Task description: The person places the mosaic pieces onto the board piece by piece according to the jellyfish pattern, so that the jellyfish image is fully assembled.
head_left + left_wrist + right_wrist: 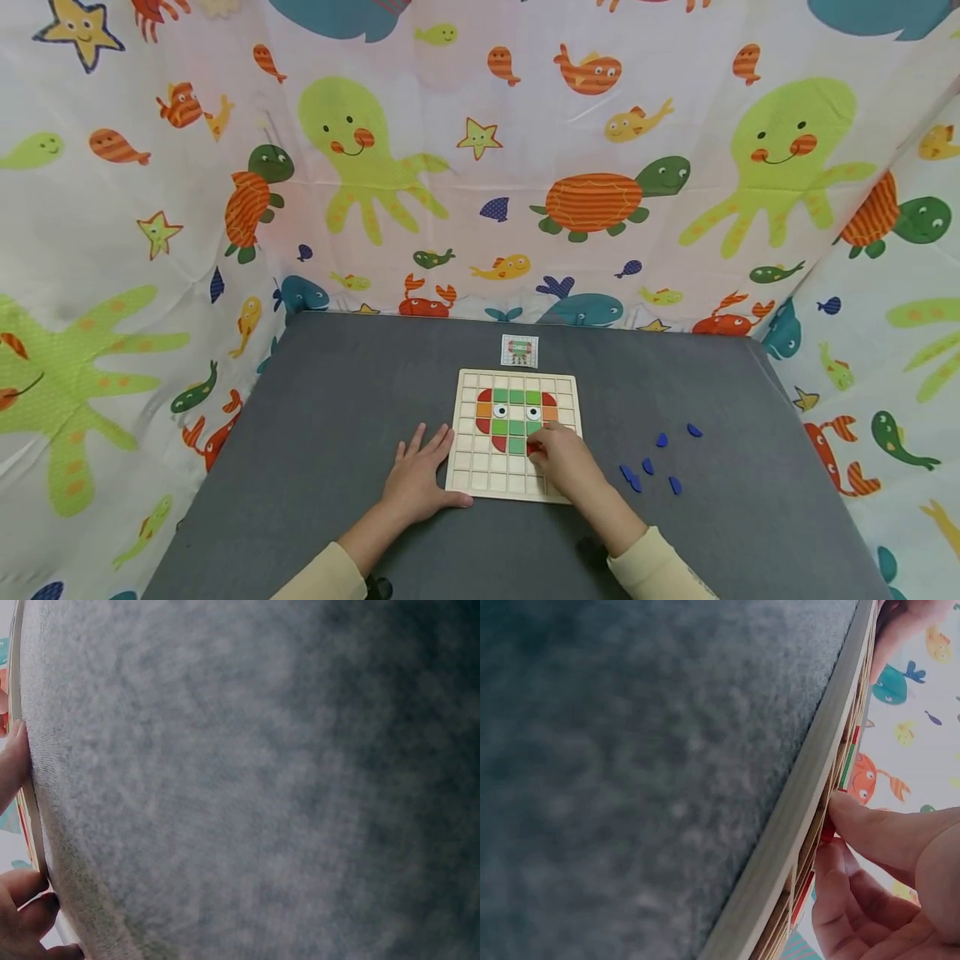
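Note:
A square wooden grid board (480, 472) lies on the grey table, with red, green and orange tiles and two eye tiles forming a face-like pattern in its upper half. My left hand (418, 479) rests at the board's left edge, fingers extended, thumb by the lower left corner. Over the right half of the board, my right hand (567, 462) pinches a small red tile (828, 829) between thumb and fingers, right at the grid slots. In the head view that hand covers part of the board's right side.
Several blue curved pieces (647, 467) lie scattered on the grey table (360, 392) to the right of the board. Behind the board is a small pattern card (520, 351). A curtain printed with sea animals (465, 83) surrounds the table at the back and sides.

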`<state>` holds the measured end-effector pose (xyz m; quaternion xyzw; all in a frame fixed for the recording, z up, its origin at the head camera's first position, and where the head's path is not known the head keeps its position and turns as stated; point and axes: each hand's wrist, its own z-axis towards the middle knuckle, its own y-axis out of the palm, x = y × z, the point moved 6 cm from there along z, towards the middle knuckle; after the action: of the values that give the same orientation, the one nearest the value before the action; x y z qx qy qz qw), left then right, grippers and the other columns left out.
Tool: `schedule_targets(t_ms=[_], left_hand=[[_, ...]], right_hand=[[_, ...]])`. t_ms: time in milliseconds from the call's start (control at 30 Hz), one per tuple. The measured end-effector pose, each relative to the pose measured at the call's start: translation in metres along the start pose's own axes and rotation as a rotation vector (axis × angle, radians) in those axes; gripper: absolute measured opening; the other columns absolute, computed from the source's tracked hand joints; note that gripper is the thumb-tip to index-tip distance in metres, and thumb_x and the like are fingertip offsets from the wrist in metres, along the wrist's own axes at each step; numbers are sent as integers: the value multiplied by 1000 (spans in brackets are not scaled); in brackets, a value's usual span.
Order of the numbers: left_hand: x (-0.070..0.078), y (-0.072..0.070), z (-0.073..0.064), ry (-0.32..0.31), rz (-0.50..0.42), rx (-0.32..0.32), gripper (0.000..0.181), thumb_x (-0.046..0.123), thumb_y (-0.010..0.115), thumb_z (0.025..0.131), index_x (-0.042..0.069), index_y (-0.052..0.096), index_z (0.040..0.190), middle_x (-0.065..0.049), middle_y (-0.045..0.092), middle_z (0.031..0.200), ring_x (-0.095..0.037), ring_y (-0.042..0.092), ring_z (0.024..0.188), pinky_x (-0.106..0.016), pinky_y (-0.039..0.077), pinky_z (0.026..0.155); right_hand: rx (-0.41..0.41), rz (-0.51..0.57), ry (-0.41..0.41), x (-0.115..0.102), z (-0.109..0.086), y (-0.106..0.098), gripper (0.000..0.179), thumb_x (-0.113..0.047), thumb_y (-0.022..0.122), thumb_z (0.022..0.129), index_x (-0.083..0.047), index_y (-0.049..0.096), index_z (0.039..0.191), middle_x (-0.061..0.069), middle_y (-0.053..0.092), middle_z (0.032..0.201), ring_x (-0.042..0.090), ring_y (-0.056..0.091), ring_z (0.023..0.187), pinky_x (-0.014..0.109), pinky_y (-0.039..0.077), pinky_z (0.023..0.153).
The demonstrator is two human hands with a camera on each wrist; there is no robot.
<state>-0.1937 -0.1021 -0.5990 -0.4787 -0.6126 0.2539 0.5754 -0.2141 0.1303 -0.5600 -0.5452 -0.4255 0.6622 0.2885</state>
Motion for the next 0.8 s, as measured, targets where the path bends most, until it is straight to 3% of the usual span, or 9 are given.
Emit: schedule_targets(t_ms=[233,800], left_hand=[[1,-1,0,1,-5,5,119,64,88,63,16,36,159,-1,32,165,-37,13,156,-66,14,121],[1,-1,-1,15,-12,12,119,63,87,64,16,34,159,-2,31,166,-37,12,156,-65,15,121]], right_hand=[[1,57,59,6,3,0,14,-6,84,80,-9,78,93,3,68,89,15,61,78,36,54,71],[-10,103,75,16,3,3,13,-9,82,84,-12,78,96,2,74,91,13,66,79,35,57,72]])
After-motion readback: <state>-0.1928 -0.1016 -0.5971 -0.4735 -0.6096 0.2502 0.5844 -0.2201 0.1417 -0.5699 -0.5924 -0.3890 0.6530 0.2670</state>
